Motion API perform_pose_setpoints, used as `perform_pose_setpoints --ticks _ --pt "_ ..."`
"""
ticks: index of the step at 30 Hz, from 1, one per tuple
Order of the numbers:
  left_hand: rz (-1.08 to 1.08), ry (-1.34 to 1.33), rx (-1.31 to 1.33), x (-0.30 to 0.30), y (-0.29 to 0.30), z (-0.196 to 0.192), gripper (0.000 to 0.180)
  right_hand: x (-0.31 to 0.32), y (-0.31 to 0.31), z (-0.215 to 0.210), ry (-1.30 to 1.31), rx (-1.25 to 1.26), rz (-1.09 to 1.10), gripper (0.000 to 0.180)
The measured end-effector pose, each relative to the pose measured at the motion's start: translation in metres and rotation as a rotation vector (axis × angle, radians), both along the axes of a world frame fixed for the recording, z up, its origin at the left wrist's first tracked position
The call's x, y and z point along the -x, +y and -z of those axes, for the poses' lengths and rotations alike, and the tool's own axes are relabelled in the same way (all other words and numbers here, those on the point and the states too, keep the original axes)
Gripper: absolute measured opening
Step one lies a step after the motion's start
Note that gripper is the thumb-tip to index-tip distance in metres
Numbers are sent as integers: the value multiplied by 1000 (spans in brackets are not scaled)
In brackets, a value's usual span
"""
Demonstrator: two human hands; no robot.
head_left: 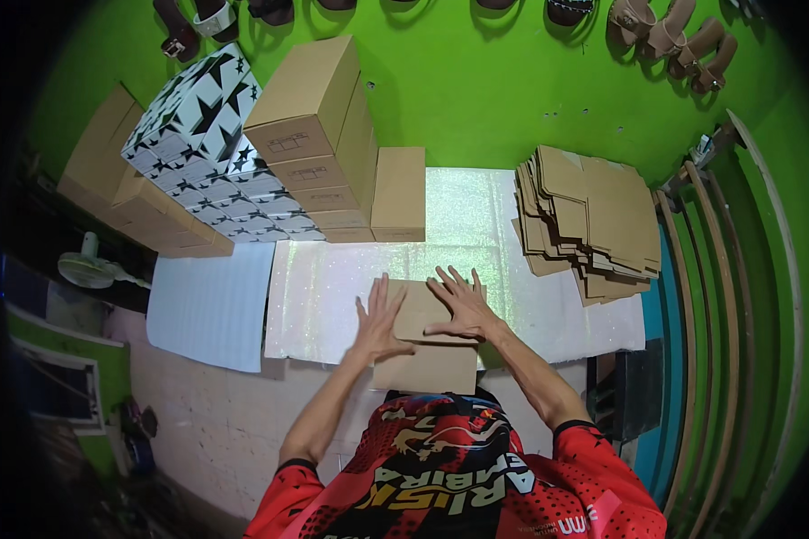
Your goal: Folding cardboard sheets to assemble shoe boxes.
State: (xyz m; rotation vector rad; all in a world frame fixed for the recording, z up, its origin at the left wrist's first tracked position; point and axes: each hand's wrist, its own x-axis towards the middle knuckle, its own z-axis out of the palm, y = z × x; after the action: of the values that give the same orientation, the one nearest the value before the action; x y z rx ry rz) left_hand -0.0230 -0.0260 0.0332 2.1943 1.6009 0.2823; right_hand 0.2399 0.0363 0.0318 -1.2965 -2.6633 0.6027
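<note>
A brown cardboard box (415, 305) lies at the front edge of the table, in front of my body. One panel of it (427, 370) extends toward me past the table's edge; whether it is a flap or an open lid I cannot tell. My left hand (381, 322) rests along the box's left side, its fingers spread and pointing away from me. Across the right part of the box lies my right hand (462, 307), palm down, its fingers fanned out. Neither hand is closed round anything. The right hand covers part of the cardboard.
Flattened cardboard blanks (602, 216) are piled at the table's right. Brown boxes (310, 135) and star-patterned boxes (202, 117) stand stacked at the back left. Sandals (674, 40) hang on the green wall. A small fan (90, 262) is at left; wooden rails (715, 269) at right.
</note>
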Motion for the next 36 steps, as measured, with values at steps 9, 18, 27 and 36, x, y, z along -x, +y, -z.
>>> perform_pose_setpoints --ticks 9,18,27,36 --pt "239 188 176 38 43 7 168 4 -5 -3 -172 -5 -173 129" --pt "284 127 70 31 20 13 140 17 -29 19 26 -160 -14 98" --pt "-490 -567 232 23 16 43 106 -63 -35 32 309 119 824 94" --pt "-622 -1272 640 6 29 44 89 -29 -33 29 813 419 930 90"
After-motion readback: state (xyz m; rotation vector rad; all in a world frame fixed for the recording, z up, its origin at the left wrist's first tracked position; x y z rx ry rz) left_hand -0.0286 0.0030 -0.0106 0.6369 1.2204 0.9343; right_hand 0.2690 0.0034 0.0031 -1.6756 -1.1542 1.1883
